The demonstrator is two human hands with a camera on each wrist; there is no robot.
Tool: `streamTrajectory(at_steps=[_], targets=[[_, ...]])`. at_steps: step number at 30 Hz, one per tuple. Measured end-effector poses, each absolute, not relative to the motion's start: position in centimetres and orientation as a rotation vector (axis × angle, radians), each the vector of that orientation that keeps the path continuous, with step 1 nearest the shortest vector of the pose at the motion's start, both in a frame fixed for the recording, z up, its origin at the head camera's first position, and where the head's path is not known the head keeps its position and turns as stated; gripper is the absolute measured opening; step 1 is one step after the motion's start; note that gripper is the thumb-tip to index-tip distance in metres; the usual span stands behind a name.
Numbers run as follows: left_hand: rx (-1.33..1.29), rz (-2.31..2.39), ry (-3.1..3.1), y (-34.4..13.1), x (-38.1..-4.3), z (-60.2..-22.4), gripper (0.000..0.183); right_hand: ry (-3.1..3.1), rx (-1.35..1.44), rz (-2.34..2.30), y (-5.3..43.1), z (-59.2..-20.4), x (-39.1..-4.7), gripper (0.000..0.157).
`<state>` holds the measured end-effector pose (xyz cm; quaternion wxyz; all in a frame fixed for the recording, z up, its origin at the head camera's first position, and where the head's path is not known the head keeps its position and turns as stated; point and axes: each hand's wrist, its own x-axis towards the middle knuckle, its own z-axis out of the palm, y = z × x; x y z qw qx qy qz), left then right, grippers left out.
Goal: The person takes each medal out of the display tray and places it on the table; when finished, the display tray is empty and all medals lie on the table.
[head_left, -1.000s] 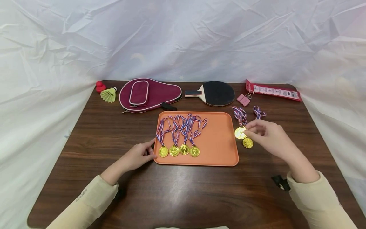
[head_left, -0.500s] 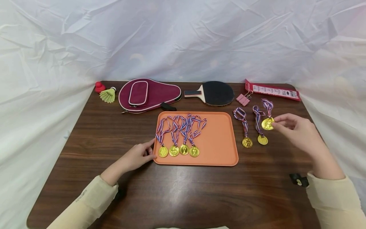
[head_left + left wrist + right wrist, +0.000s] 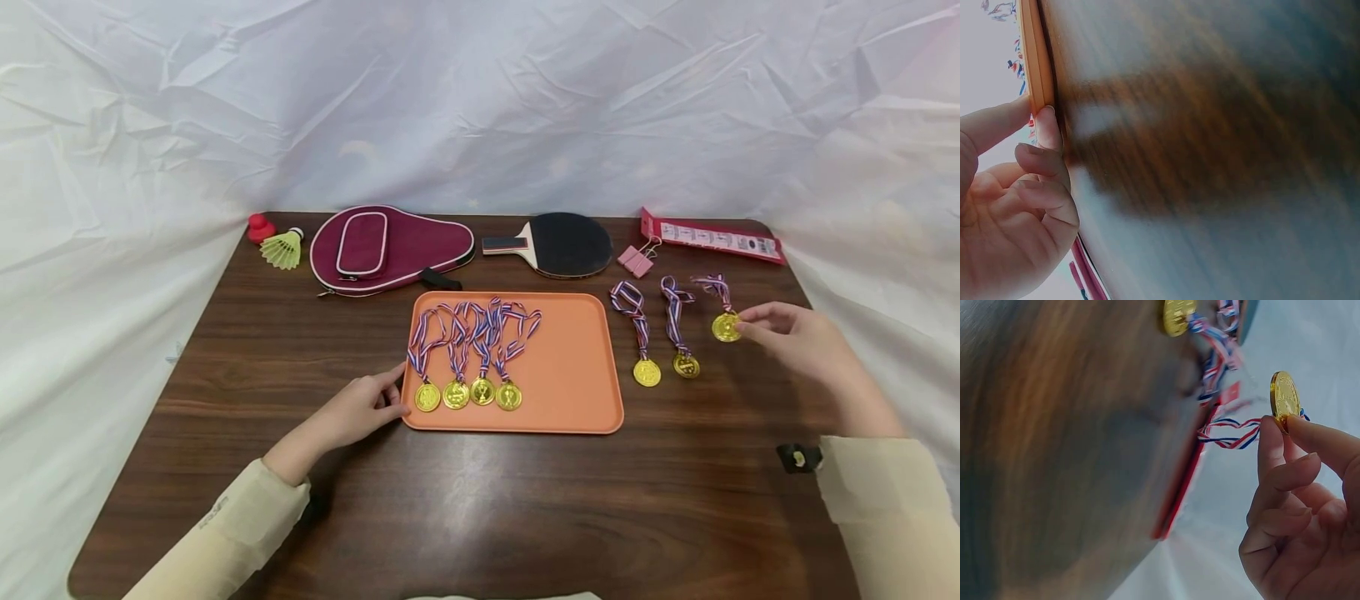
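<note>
My right hand (image 3: pixel 795 337) pinches a gold medal (image 3: pixel 725 327) by its edge between thumb and fingertips, at the right of the table. Its striped ribbon (image 3: pixel 1232 434) trails away from the disc. Two more medals lie to the left of it, one nearer the tray (image 3: pixel 647 372) and one in the middle (image 3: pixel 686 365). On the orange tray (image 3: pixel 573 367), several gold medals with red, white and blue ribbons form a row at the left. My left hand (image 3: pixel 363 408) grips the tray's left rim, thumb on one side and index finger on the other in the left wrist view.
Along the back lie a red object (image 3: pixel 261 227), a yellow shuttlecock (image 3: pixel 282 249), a maroon paddle case (image 3: pixel 420 242), a black table tennis paddle (image 3: pixel 572 244), a pink binder clip (image 3: pixel 636 261) and a long red package (image 3: pixel 716 238). White cloth (image 3: pixel 480 108) hangs behind the table.
My right hand has moved right with the pinched medal, from beside the tray to the right of the other two loose medals, and has lowered it. The left hand and tray have stayed put.
</note>
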<state>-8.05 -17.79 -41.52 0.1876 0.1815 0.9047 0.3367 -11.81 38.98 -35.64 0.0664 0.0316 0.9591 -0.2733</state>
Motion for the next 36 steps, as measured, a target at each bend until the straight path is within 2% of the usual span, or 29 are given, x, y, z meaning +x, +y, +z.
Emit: streamTrajectory(at_steps=[11, 18, 36], targets=[[0.509, 0.939, 2.547, -17.7, -8.1, -41.4, 0.066, 2.798, 0.164, -0.739, 40.5, -37.8, -11.9, 0.054], [0.499, 0.936, 2.543, -17.7, -8.1, -41.4, 0.066, 2.748, 0.115, -0.709, 40.9, -38.6, -11.5, 0.051], [0.520, 0.945, 2.548, -17.8, -8.1, -41.5, 0.066, 2.758, 0.204, -0.640, 40.9, -39.9, -10.9, 0.056]])
